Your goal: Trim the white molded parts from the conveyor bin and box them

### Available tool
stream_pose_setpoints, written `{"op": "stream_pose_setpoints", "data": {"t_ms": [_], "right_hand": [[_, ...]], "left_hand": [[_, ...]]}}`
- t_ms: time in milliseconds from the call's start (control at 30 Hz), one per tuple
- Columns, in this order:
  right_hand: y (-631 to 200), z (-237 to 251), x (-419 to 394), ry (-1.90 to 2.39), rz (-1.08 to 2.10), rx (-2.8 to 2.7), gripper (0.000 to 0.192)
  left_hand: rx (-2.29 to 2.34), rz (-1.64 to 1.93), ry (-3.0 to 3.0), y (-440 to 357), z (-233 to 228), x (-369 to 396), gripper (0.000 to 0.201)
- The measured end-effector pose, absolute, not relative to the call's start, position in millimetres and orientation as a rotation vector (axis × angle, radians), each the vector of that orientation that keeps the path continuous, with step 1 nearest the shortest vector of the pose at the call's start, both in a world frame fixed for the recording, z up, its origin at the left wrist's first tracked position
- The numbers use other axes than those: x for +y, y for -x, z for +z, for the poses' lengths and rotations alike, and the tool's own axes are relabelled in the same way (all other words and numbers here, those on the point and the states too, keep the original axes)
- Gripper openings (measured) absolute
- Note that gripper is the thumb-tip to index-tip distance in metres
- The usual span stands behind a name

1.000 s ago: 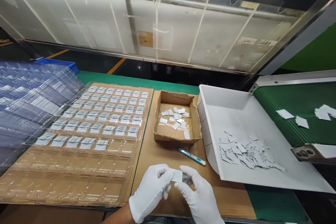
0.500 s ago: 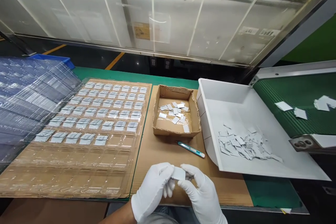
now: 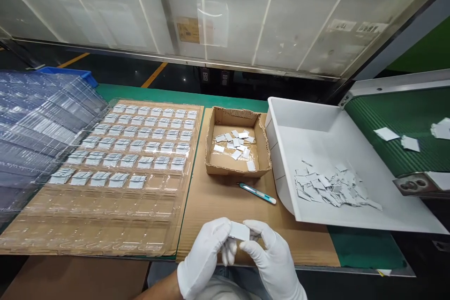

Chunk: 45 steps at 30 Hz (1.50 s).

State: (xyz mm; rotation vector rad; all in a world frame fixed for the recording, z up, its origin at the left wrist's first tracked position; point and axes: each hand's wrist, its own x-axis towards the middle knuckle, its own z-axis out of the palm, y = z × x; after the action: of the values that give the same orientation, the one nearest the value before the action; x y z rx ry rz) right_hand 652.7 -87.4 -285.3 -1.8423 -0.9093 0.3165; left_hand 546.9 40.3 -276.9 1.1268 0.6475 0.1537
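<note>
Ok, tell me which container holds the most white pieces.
The white plastic bin on the right: a big heap lies in it, while the small cardboard box beside it holds only a scattered handful.

Bare cardboard sheet point(image 3: 218, 197) is lying open ahead of the hands, interrupted only by a teal utility knife point(image 3: 257, 193). Cardboard box point(image 3: 237, 168), white bin point(image 3: 281, 183) and clear blister tray point(image 3: 105, 206) are hemming it in.

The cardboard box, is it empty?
No, the cardboard box holds a loose scatter of small white pieces on its floor.
</note>
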Motion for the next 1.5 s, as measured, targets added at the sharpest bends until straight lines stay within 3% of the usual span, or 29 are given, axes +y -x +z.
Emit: {"op": "stream_pose_setpoints", "data": {"t_ms": [1067,1300,1500], "right_hand": [[-647.2,-306.9,-83.7,1.74,0.551,-0.74,0.017],[-648.5,-309.8,-84.2,1.75,0.588,-0.742,0.016],[-649.3,-308.5,-82.7,1.743,0.606,-0.745,0.013]], "left_hand": [[0.703,0.142,-1.041,-547.3,-301.7,38.7,0.053],[0.683,0.084,-1.061,-549.3,-302.3,41.0,0.065],[0.666,0.11,-1.05,-548.4,-306.4,41.1,0.058]]}}
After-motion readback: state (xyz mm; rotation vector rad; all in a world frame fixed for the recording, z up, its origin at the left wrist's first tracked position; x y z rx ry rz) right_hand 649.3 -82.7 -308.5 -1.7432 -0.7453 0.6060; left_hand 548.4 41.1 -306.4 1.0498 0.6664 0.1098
